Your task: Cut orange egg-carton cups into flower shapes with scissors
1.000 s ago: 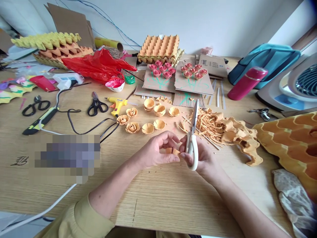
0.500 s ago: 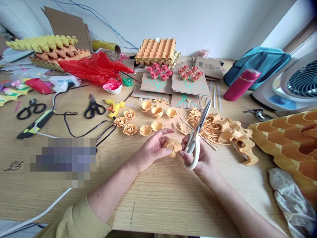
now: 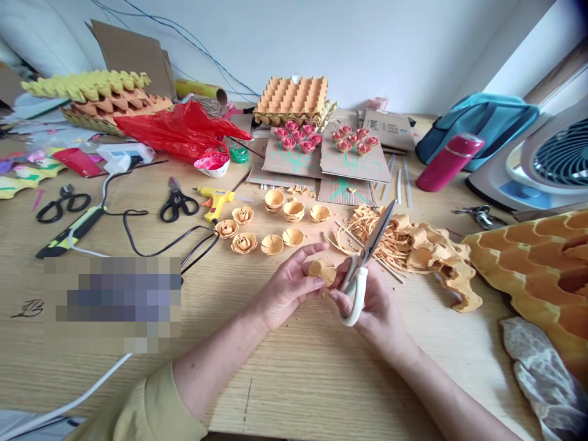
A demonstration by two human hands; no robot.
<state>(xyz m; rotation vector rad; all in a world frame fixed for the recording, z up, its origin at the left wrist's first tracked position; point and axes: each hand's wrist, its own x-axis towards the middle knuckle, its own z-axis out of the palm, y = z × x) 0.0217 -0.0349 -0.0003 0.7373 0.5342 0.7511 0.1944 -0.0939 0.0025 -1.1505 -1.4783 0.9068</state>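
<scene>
Between thumb and fingers, my left hand (image 3: 289, 288) holds a small orange egg-carton cup (image 3: 323, 271) with slits in its rim. My right hand (image 3: 379, 306) is closed round white-handled scissors (image 3: 354, 294), whose blades point up and away to the right; its fingertips are close beside the cup. Beyond my hands stand several cut cups (image 3: 272, 245) and several rolled carton flowers (image 3: 244, 242). A pile of thin carton strips and scraps (image 3: 367, 228) lies behind the scissors.
A yellow glue gun (image 3: 217, 203), black scissors (image 3: 178, 202) and a utility knife (image 3: 73, 231) lie left. Cardboard with red flowers (image 3: 294, 159) and stacked egg trays (image 3: 294, 98) are behind. At right are a pink bottle (image 3: 450, 162), a fan (image 3: 514, 177) and a large egg tray (image 3: 533, 257).
The cup has turned in my left hand, showing more of its side. The scissors have shifted slightly down with my right hand, and the whole view has moved a little.
</scene>
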